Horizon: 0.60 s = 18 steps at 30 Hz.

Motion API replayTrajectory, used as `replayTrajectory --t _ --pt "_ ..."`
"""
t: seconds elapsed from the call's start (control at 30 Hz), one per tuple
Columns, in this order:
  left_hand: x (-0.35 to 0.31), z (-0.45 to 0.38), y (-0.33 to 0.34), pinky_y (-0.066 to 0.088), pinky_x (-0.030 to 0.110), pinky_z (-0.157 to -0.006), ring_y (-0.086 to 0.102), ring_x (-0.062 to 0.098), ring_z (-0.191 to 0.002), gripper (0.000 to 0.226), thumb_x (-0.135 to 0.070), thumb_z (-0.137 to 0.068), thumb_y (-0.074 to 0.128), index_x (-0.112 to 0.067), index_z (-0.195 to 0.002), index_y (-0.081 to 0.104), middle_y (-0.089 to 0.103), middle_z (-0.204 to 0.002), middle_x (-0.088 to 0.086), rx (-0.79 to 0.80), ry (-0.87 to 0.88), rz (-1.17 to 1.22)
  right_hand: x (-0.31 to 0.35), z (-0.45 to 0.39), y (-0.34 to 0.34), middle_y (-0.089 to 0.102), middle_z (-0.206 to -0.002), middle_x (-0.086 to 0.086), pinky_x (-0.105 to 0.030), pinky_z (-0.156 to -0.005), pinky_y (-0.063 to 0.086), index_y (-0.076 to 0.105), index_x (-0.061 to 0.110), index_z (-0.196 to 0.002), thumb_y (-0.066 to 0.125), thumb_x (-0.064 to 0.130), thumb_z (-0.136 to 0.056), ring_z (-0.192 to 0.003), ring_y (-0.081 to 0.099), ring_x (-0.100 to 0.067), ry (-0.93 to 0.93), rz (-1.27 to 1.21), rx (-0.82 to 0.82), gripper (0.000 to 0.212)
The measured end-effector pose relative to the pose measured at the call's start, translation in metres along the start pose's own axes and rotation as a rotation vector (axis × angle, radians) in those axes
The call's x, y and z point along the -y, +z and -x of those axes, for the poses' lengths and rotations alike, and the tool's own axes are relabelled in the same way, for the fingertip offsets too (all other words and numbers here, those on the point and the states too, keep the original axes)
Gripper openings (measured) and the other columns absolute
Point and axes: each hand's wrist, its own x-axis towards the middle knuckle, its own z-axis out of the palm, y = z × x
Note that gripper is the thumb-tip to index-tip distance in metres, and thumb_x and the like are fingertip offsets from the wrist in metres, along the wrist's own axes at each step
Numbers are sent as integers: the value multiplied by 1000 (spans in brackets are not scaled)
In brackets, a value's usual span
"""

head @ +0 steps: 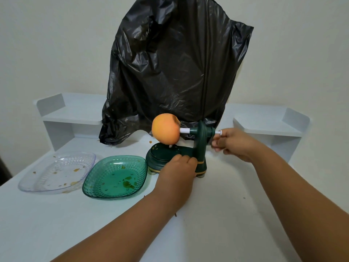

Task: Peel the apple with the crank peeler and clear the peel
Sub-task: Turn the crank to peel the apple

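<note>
The apple (166, 129) sits skewered on the white spindle of the green crank peeler (190, 148) at the centre of the frame, skin apparently whole; I judge it firm but easily bruised and slick once cut, so I handle the machine, not the fruit. My left hand (179, 167) curls its fingers round the peeler's base to steady what looks like a light plastic body on suction feet, while my right hand (234, 143) pinches the white crank handle (217, 138) at centre right. A green dish (115, 176) and a clear dish (56, 172) lie on the counter (226, 205) at lower left, the black bag (170, 72) stands just behind, and nothing blocks the crank's sweep.
</note>
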Motion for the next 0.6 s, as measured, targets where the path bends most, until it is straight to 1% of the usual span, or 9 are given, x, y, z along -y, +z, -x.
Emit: replayTrajectory --t 0.07,0.13,0.17,0.2,0.23,0.3,0.4,0.5,0.6 --pt "-1 0 0 34 23 -73 48 18 -99 18 -18 -93 55 -18 -111 54 59 -107 0 5 1 -4 0 11 -10 74 -83 -11 -24 -60 49 69 7 -90 62 0 -90 -67 66 -13 32 73 184 10" --pt "-1 0 0 33 23 -72 48 18 -98 17 -17 -93 54 -18 -110 54 59 -107 0 8 -3 -7 8 24 -21 74 -82 -15 -22 -56 50 70 5 -86 67 -1 -87 -63 65 -14 37 46 389 7" --pt "-1 1 -1 34 24 -71 48 18 -98 16 -17 -93 54 -18 -109 55 59 -106 0 8 -7 -6 14 31 -27 73 -80 -15 -21 -55 51 71 5 -85 70 1 -84 -61 64 -14 18 -3 463 4" --pt "-1 1 -1 35 24 -72 48 18 -98 16 -17 -92 55 -18 -109 55 60 -106 0 9 -12 -1 20 36 -33 72 -78 -14 -21 -55 52 71 7 -83 73 4 -82 -59 63 -13 -17 -71 499 3" --pt "-1 0 -1 37 25 -72 48 18 -98 17 -17 -92 55 -18 -109 55 60 -106 0 9 -15 3 27 40 -39 71 -75 -13 -20 -55 52 72 8 -81 74 7 -79 -58 62 -12 -64 -152 493 3" --pt "-1 1 -1 39 26 -73 48 18 -98 18 -17 -92 55 -18 -110 55 60 -107 -1 11 -22 8 40 41 -47 69 -72 -10 -19 -56 52 74 8 -80 75 10 -76 -58 60 -11 -169 -313 387 5" --pt "-1 1 -1 42 27 -74 48 17 -99 19 -19 -93 54 -19 -113 55 60 -107 -2 9 -25 10 51 29 -44 70 -73 -10 -17 -56 50 73 4 -89 68 6 -84 -61 60 -10 -245 -494 139 7" --pt "0 0 0 39 25 -72 48 17 -99 19 -20 -93 55 -19 -112 55 60 -107 -2 1 -20 19 48 11 -30 70 -77 -8 -19 -60 50 71 6 -98 62 5 -92 -66 62 -10 -240 -528 -70 11" --pt "0 0 0 38 24 -71 48 17 -98 18 -19 -93 56 -18 -111 55 60 -106 -1 -5 -11 21 40 -4 -18 71 -80 -4 -21 -61 49 72 13 -96 61 8 -93 -69 64 -10 -244 -487 -192 12"
